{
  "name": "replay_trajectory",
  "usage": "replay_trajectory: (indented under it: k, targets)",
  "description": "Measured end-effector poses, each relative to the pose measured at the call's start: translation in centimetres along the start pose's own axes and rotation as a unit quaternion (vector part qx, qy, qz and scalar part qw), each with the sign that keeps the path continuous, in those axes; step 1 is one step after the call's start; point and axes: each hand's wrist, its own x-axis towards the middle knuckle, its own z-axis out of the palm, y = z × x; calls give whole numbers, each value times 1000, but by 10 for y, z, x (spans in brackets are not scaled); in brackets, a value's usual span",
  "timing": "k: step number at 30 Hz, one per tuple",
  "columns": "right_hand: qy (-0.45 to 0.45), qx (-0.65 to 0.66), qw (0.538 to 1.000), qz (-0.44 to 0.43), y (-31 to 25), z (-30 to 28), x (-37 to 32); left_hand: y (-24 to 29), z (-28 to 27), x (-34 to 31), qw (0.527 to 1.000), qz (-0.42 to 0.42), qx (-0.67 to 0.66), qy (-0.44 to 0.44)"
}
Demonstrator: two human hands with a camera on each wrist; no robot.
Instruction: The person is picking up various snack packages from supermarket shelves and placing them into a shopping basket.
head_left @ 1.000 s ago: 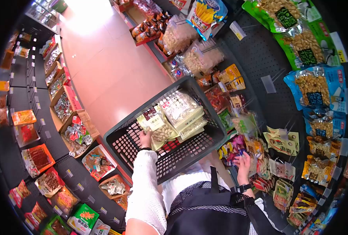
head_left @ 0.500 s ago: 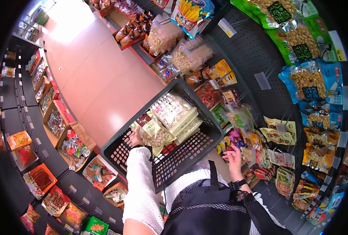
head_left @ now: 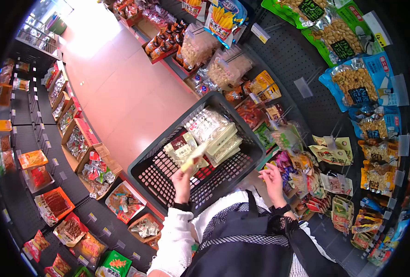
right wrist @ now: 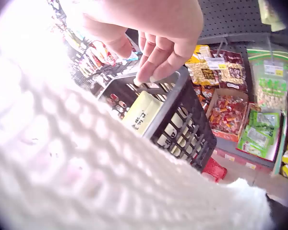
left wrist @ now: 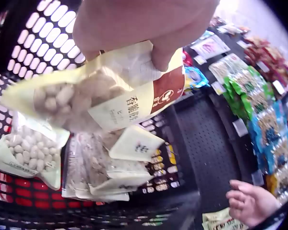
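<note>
In the head view my left hand (head_left: 182,185) pinches a bag of peanuts (head_left: 194,158) by its top and holds it tilted over a dark shopping basket (head_left: 145,157). The left wrist view shows the held bag (left wrist: 101,93) close up, pale yellow with a clear window and a brown corner, fingers and thumb on its upper edge. Below lie another bag of nuts (left wrist: 31,153) and a stack of pale snack bags (left wrist: 101,167). My right hand (head_left: 273,183) hangs beside the basket's right side, fingers loosely bent and holding nothing.
Shelves with hanging nut bags (head_left: 357,87) curve along the right, with small snack packs (head_left: 302,171) low beside the right hand. Boxes of wrapped sweets (head_left: 94,173) line the left shelf. A pink tiled floor (head_left: 121,87) runs ahead between them. A black bag (head_left: 242,240) hangs at my front.
My left hand has lifted a peanut bag from the others in the basket and drawn it back toward me, tilting it. The right hand stays empty near the right shelf.
</note>
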Motion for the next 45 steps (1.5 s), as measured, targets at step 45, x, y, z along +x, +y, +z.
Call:
replay_trajectory:
  k: [45]
  targets:
    - [304, -102, 917, -237, -88, -261, 110, 102, 460, 53, 887, 24, 46, -459]
